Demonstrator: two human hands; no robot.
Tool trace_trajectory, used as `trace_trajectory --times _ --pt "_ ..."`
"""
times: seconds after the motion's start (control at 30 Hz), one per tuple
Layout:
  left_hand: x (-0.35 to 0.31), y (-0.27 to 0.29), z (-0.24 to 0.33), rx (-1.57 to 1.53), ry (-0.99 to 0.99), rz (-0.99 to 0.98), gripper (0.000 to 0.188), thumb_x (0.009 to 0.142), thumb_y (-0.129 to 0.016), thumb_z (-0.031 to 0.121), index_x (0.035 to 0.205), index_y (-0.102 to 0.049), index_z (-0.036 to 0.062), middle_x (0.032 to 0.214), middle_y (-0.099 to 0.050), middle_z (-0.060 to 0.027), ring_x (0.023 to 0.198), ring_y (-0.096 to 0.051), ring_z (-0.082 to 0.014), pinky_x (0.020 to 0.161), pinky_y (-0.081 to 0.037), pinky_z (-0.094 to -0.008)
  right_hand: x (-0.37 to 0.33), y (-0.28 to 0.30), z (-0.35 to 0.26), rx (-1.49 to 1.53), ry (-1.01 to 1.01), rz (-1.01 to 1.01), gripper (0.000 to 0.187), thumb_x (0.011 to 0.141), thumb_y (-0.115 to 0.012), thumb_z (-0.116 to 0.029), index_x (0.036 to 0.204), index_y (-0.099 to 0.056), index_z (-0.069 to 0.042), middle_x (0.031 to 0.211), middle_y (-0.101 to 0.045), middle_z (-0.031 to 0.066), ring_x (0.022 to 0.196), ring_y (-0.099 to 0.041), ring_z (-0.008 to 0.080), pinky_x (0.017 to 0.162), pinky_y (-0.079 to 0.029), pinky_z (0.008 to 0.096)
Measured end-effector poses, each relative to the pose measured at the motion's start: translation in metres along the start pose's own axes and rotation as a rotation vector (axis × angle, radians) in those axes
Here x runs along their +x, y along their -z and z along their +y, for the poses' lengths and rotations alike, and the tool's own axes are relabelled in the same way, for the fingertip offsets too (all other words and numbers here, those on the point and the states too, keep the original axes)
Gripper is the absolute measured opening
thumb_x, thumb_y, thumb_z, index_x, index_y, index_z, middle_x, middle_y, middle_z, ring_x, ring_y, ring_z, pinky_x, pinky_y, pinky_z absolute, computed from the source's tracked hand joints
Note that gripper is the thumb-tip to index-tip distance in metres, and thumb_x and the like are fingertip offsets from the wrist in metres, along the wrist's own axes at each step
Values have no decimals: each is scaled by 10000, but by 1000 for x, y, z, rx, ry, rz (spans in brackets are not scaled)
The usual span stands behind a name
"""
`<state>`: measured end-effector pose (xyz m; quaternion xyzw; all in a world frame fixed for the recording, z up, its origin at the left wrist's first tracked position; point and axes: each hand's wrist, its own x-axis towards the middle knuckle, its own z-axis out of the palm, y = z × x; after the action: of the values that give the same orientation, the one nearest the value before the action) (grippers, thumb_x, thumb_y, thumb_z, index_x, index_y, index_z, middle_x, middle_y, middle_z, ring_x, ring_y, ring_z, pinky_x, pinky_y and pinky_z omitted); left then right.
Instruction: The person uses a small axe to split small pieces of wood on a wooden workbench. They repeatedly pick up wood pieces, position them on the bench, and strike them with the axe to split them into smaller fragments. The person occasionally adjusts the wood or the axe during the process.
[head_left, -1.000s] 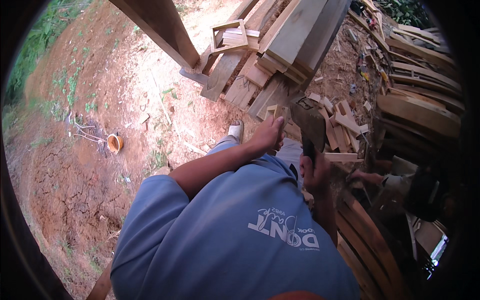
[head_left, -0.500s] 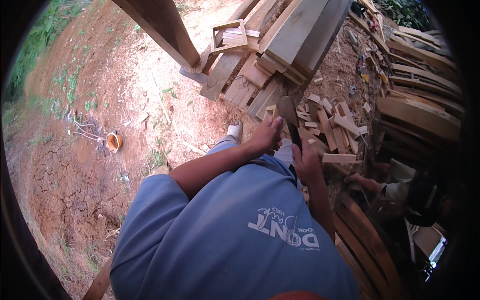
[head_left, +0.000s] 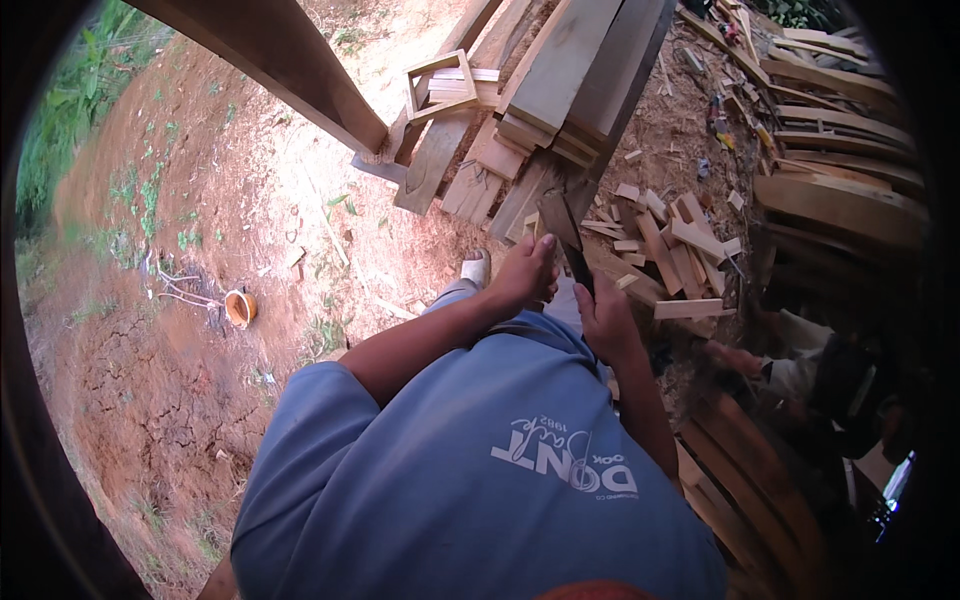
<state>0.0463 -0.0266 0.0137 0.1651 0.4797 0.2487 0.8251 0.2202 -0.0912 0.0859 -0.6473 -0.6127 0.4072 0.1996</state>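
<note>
Knife [head_left: 562,225] aslant, tip forward-left

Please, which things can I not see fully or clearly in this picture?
In the head view:
Small wood piece: partly hidden by left hand.
Knife: handle end hidden by right hand.
Wooden post: cut off by top edge.
Other person's hand: shadow hides whether it holds anything.

Blue T-shirt [head_left: 430,480], short sleeves [head_left: 325,405], white chest lettering [head_left: 572,462], greyish trousers [head_left: 455,293], 1 pale shoe [head_left: 477,268], 2 bare forearms [head_left: 425,335]
</note>
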Motion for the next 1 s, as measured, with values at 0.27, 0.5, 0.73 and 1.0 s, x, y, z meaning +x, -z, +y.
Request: trace_trajectory --times 0.27,0.5,0.73,1.0 --pt "1 5 -6 0 -26 2 275 1141 -470 399 1104 -429 130 767 -563 -80 569 -563 -200 493 -476 -347 -18 9 -37 67 184 159 243 1080 -564 -179 1218 -608 16 754 -639 126 650 -651 267 630 -512 395" --pt "4 5 -3 28 -21 -37 285 1138 -473 402 1095 -428 124 780 -571 -84 575 -581 -213 494 -486 -353 2 -16 18 70 57 120 260 1090 -561 -196 1222 -603 24 739 -630 101 559 -601 208 556 -486 367" --pt "-6 11 5 278 -148 52 381 1107 -559 376 1162 -458 13 812 -604 -125 579 -696 -270 494 -537 -383 -31 -2 2 452 -100 166 275 1126 -539 -241 1213 -576 17 734 -557 -5 525 -516 49 462 -420 235" --pt "-7 17 42 1215 -407 -2 541 918 -803 311 1260 -593 -51 1039 -726 -268 989 -745 -400 839 -578 -486 -63 -11 23 590 -204 294 263 1125 -538 -229 1219 -568 15 739 -553 3 523 -510 55 459 -413 240"
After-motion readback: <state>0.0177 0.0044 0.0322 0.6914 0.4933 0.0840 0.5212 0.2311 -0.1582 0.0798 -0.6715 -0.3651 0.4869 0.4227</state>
